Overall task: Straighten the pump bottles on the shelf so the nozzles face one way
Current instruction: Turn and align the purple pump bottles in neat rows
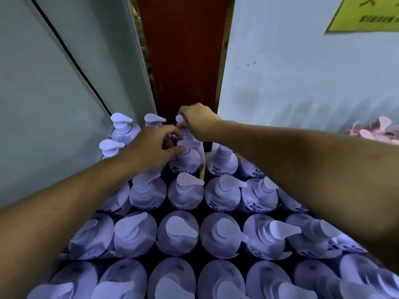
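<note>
Pale walls [302, 78], red panel [183, 50] between, yellow-green sign [367, 16] upper right.

Lots of purple pump bottles [185, 195] stand close together in rows, and most of their nozzles point to the right. The right hand [197, 120] grips the pump top of a back bottle [179, 118], and the left hand [151, 147] curls its fingers round the pump top of the front bottle [184, 161] just before it. Behind them are a red board [183, 50] and a yellow sign [367, 14].
</note>
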### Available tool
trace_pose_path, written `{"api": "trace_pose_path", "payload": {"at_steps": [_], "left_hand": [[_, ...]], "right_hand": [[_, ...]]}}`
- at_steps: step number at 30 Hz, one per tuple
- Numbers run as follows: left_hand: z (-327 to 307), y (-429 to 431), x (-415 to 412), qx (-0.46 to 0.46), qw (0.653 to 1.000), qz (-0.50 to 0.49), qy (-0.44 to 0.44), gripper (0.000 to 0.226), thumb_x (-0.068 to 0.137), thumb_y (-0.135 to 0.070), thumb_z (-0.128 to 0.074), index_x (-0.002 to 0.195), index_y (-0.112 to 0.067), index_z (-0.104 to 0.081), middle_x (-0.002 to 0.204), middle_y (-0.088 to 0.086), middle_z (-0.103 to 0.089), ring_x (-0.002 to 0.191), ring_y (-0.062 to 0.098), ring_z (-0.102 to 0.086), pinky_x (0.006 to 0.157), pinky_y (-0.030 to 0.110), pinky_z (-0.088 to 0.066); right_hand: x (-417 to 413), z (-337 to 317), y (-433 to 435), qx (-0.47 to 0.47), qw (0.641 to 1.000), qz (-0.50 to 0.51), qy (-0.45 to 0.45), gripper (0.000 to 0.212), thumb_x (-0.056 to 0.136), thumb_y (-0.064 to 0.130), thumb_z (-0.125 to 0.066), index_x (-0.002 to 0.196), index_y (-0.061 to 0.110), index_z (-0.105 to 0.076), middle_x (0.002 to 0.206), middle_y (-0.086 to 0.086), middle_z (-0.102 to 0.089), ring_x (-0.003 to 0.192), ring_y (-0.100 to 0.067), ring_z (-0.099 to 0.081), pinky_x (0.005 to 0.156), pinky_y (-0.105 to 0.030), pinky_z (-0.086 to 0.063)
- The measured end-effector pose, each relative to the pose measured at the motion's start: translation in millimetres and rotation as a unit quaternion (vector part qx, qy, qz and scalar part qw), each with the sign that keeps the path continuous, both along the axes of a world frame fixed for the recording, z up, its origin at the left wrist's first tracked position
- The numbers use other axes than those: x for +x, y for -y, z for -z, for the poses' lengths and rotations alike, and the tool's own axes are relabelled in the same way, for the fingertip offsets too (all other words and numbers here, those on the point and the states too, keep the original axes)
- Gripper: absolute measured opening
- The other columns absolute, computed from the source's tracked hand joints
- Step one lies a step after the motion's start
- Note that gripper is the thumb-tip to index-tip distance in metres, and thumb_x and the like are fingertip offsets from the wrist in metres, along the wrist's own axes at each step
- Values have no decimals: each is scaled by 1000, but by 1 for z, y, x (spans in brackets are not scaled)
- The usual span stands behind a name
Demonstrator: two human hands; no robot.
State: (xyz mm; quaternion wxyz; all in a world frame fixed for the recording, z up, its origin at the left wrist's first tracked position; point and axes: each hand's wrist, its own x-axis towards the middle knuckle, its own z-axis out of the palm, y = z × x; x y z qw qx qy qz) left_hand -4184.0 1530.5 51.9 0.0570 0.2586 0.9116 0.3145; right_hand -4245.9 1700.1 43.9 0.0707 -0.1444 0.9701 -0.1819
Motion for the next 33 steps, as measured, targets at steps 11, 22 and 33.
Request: {"api": "trace_pose_path", "payload": {"at_steps": [11, 22, 33], "left_hand": [[5, 3, 5, 13, 1000, -1, 6, 22, 86, -29, -68, 103, -21, -58, 78, 0, -67, 75, 15, -62, 73, 39, -51], [0, -15, 9, 15, 999, -4, -32, 31, 80, -29, -73, 108, -21, -62, 97, -6, -67, 88, 11, -63, 79, 27, -50], [14, -82, 15, -5, 997, 68, -28, 42, 80, -43, -72, 116, -28, -59, 103, -6, -65, 91, 13, -61, 80, 38, -53]], "right_hand": [[5, -2, -11, -80, 995, 33, 47, 43, 93, 43, -57, 126, 18, -51, 106, -6, -64, 86, -20, -62, 72, -33, -54], [103, -43, -154, 7, 996, 41, 84, 44, 77, 69, -49, 95, 34, -69, 82, 17, -68, 77, -1, -61, 75, -26, -48], [117, -6, -182, -41, 999, 6, -23, 19, 79, 27, -73, 98, 29, -70, 75, 27, -61, 75, 0, -56, 67, -2, -37]]}}
